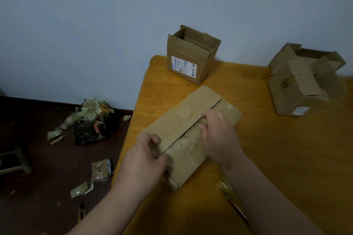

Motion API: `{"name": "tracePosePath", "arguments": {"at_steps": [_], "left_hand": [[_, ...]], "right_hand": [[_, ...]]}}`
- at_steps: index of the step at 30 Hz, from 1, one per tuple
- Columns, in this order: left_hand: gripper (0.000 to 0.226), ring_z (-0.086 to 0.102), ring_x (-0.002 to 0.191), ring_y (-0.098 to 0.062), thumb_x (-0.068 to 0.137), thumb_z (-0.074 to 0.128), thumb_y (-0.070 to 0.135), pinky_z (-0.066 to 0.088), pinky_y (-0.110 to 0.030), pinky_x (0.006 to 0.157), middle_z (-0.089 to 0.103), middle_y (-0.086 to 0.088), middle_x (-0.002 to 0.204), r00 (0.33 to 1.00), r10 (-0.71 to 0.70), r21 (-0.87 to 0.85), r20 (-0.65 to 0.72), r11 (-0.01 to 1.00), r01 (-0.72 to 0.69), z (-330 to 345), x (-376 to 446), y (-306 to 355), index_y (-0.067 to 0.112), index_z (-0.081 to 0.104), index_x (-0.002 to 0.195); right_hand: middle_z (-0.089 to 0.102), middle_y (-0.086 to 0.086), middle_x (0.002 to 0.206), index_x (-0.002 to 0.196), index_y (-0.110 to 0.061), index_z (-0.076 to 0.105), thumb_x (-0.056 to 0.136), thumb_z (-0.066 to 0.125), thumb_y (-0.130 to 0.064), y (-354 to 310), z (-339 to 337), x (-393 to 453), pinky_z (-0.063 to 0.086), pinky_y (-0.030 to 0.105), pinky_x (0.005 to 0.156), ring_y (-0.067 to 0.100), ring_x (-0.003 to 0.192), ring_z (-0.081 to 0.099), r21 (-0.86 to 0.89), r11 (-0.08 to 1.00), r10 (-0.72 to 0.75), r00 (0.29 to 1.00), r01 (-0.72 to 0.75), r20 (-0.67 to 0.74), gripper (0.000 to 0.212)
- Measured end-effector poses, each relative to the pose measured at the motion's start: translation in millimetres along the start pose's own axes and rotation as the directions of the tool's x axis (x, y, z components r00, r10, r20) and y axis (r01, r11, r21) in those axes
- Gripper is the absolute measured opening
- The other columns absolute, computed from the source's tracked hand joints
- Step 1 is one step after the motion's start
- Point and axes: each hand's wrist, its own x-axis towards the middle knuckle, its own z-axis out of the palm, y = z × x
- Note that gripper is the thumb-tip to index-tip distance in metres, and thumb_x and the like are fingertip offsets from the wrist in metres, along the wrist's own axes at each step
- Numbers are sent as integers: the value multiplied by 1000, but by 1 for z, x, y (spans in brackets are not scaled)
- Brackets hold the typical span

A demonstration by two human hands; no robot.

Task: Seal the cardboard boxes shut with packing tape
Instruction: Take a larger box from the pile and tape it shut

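Note:
A flat cardboard box [177, 118] lies on the wooden table [267, 149] with its two top flaps folded shut and a dark seam running along the middle. My left hand [147, 156] grips the box's near left corner, fingers curled over the edge by the seam. My right hand [217, 131] rests on the right flap, fingertips curled at the seam. Old torn tape covers the near end. No tape roll shows; a strip of shiny tape [227, 191] peeks out under my right forearm.
An open box with a white label [191, 57] stands at the table's far corner. A crumpled open box [301, 82] lies at the right. On the dark floor at the left sit a black rubbish bag [91, 126], tape scraps [99, 170] and a stool [15, 160].

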Motion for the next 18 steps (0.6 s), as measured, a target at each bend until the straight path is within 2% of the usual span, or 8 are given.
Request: {"name": "tracePosePath", "arguments": {"at_steps": [1, 4, 6, 8, 10, 14, 16, 18], "left_hand": [[32, 64, 63, -13, 84, 71, 27, 55, -40, 61, 63, 2, 72, 1000, 0, 0, -2, 1000, 0, 0, 0, 0, 37, 43, 96], [32, 62, 63, -13, 83, 70, 27, 52, -39, 60, 61, 3, 71, 1000, -1, 3, -1, 1000, 1, 1, 0, -2, 36, 43, 96], [31, 59, 62, -13, 83, 70, 27, 49, -37, 57, 59, 3, 69, 1000, 2, 7, 0, 1000, -2, 1, -2, -4, 35, 43, 94], [30, 57, 61, -11, 83, 70, 27, 43, -30, 52, 59, 2, 68, 1000, -4, 3, -8, 1000, 4, 1, -3, -6, 35, 43, 91], [29, 56, 61, -9, 83, 71, 25, 40, -25, 52, 58, 2, 69, 1000, -10, -16, -16, 1000, 10, 1, -3, -6, 34, 44, 91], [31, 57, 62, -10, 82, 71, 25, 44, -28, 56, 60, 2, 70, 1000, -5, -10, -7, 1000, 5, 1, -3, -8, 33, 44, 93], [33, 57, 62, -10, 81, 71, 25, 45, -29, 56, 60, 2, 70, 1000, 14, 14, 14, 1000, -14, 1, -3, -8, 35, 42, 94], [36, 56, 62, -11, 81, 73, 28, 43, -28, 55, 58, 2, 70, 999, 36, 17, 36, 999, -36, 1, -4, -9, 36, 41, 96]], "right_hand": [[52, 1, 92, 101, -11, 57, 92, 56, -5, 1, 2, 0, 51, 34, 69, 18, 80, 52, -3, 1000, -19, 999, 18, -35, 10], [49, 2, 80, 84, -12, 55, 85, 55, 5, 8, 6, -4, 50, 38, 59, 19, 69, 48, 4, 997, -80, 988, 81, -134, 16], [50, 1, 82, 85, -12, 56, 88, 54, -5, 13, 8, -11, 49, 37, 62, 19, 72, 48, 1, 988, -151, 978, 153, -147, 8], [52, -1, 85, 85, -14, 59, 91, 54, -20, 16, 9, -22, 46, 35, 67, 18, 77, 49, -15, 977, -215, 968, 215, -132, 9], [60, -1, 95, 91, -15, 65, 90, 56, -28, 18, 9, -33, 44, 36, 75, 19, 86, 53, -31, 970, -241, 963, 239, -123, 16], [61, 1, 118, 110, -16, 67, 89, 55, -39, 21, 13, -43, 46, 42, 85, 23, 107, 56, -68, 977, -207, 975, 202, -76, 33], [60, 2, 128, 117, -17, 65, 90, 52, -43, 22, 14, -46, 46, 45, 91, 25, 118, 53, -65, 982, -182, 982, 178, -45, 40], [53, 1, 141, 129, -19, 61, 92, 48, -48, 24, 15, -49, 40, 43, 103, 24, 133, 44, -72, 983, -171, 985, 170, -4, 48]]}}
